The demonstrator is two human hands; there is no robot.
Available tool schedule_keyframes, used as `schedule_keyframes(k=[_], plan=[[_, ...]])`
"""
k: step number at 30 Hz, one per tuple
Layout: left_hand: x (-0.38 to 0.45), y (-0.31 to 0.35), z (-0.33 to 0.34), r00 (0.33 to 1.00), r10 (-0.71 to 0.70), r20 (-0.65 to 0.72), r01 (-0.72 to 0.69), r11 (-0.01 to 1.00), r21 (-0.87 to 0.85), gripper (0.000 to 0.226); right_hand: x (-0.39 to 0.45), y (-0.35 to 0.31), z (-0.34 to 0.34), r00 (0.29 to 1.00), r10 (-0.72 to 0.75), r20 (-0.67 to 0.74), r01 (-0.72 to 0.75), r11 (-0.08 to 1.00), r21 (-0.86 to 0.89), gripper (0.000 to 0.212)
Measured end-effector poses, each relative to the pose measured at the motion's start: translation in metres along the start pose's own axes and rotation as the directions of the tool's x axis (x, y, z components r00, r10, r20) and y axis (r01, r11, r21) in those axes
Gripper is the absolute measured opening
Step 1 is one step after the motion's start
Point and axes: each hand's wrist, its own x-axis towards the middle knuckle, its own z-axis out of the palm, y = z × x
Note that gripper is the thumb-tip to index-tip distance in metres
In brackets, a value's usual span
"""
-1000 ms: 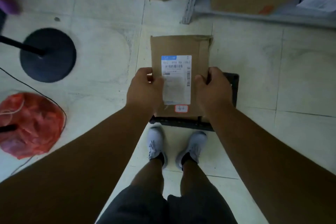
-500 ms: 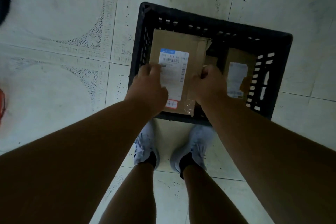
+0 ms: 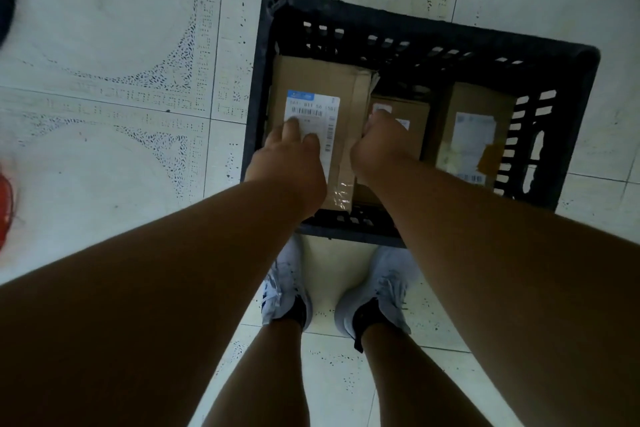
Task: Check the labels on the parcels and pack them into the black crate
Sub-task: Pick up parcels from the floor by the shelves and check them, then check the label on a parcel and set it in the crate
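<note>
Standing over the black crate [image 3: 585, 121] on the tiled floor [image 3: 104, 80], the person held a labelled cardboard parcel [image 3: 322, 87] at the crate's left side. The left hand [image 3: 289, 163] rested on its shipping label [image 3: 313, 121], fingers loosely bent; the right hand [image 3: 379, 146] curled around the parcel's right edge. Two more parcels [image 3: 471, 135] lay inside, to the right.

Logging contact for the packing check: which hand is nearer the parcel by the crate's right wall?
Right. The right hand sits at the middle of the black crate, closer to that parcel; the left hand rests on the leftmost parcel.
</note>
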Motion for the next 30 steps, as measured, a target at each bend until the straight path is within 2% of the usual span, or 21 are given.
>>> schedule_keyframes(k=[2, 3, 4, 7, 11, 15, 20, 25, 28, 30], plan=[[-0.003, 0.007, -0.012, 0.999, -0.012, 0.043, 0.009, 0.997, 0.08, 0.06, -0.012, -0.007, -0.012, 0.998, 0.032, 0.061, -0.035, 0.998, 0.045, 0.034], [-0.006, 0.012, -0.021, 0.999, -0.02, 0.044, 0.016, 0.995, 0.096, 0.058, -0.02, -0.007, -0.017, 1.0, 0.008, 0.016, -0.009, 0.999, 0.036, 0.035], [-0.012, 0.017, -0.032, 0.999, -0.021, 0.026, 0.019, 0.996, 0.087, 0.056, -0.03, -0.01, -0.026, 1.0, 0.006, -0.03, -0.003, 0.994, 0.111, 0.034], [-0.045, 0.038, -0.076, 0.989, 0.051, -0.137, -0.059, 0.997, -0.053, 0.049, -0.07, -0.017, -0.065, 0.963, -0.154, -0.22, 0.177, 0.98, 0.091, 0.035], [-0.123, 0.071, -0.15, 0.919, 0.117, -0.377, -0.219, 0.945, -0.242, 0.043, -0.146, -0.025, -0.15, 0.888, -0.27, -0.373, 0.354, 0.918, 0.178, 0.036], [-0.214, 0.101, -0.237, 0.804, 0.228, -0.548, -0.41, 0.882, -0.234, 0.038, -0.246, -0.033, -0.261, 0.839, -0.31, -0.447, 0.414, 0.897, 0.156, 0.034], [-0.328, 0.139, -0.331, 0.624, 0.309, -0.718, -0.618, 0.757, -0.212, 0.037, -0.37, -0.031, -0.38, 0.708, -0.261, -0.656, 0.459, 0.876, 0.147, 0.034], [-0.43, 0.172, -0.385, 0.45, 0.507, -0.735, -0.81, 0.579, -0.096, 0.034, -0.504, -0.024, -0.437, 0.611, -0.129, -0.781, 0.496, 0.832, 0.25, 0.028], [-0.472, 0.186, -0.403, 0.34, 0.622, -0.705, -0.884, 0.468, -0.014, 0.034, -0.566, -0.011, -0.447, 0.567, -0.017, -0.823, 0.519, 0.784, 0.341, 0.039], [-0.49, 0.201, -0.408, 0.294, 0.676, -0.675, -0.91, 0.413, 0.018, 0.033, -0.596, 0.007, -0.446, 0.53, 0.052, -0.846, 0.527, 0.762, 0.377, 0.046]])
